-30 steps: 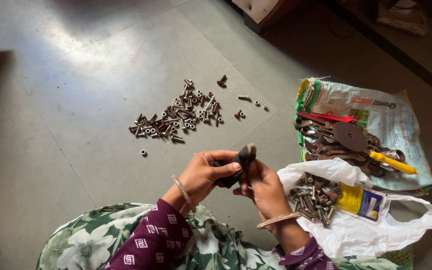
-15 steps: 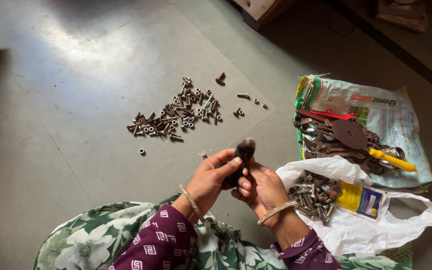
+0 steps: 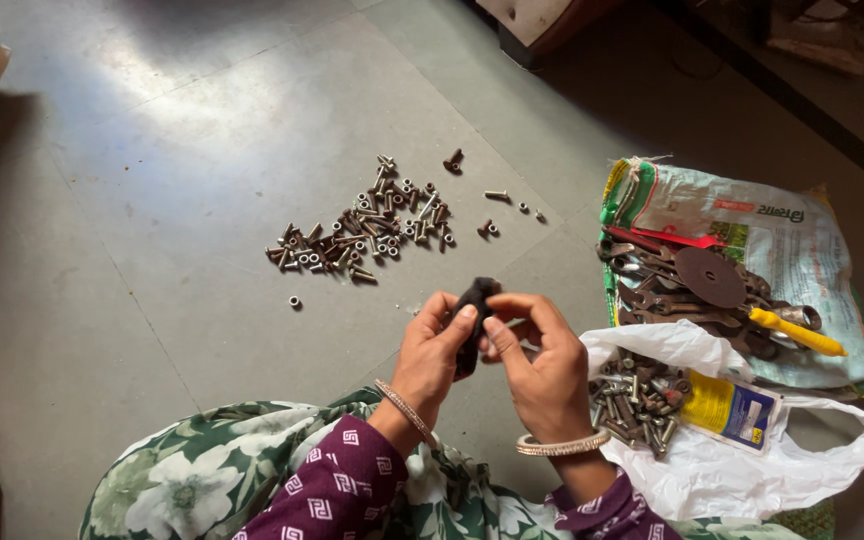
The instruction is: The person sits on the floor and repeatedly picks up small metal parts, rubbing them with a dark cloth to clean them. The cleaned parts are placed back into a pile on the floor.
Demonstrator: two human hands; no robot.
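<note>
Right hand (image 3: 542, 375) has swung over the dark piece (image 3: 473, 305), fingers pinching its top; left hand (image 3: 435, 350) grips its body, steadying it above the floor (image 3: 152, 200), possibly for twisting. Loose bolts (image 3: 367, 228) lie beyond.

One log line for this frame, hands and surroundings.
left hand: grips dark part | right hand: pinches it | floor: bolt pile

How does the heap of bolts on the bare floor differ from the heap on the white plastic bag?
The floor heap of bolts and nuts lies spread thin on grey tile, out beyond both hands. The bag heap of bolts is piled tight on the white plastic bag, beside the right hand. Both are small, rusty metal fasteners.
</note>
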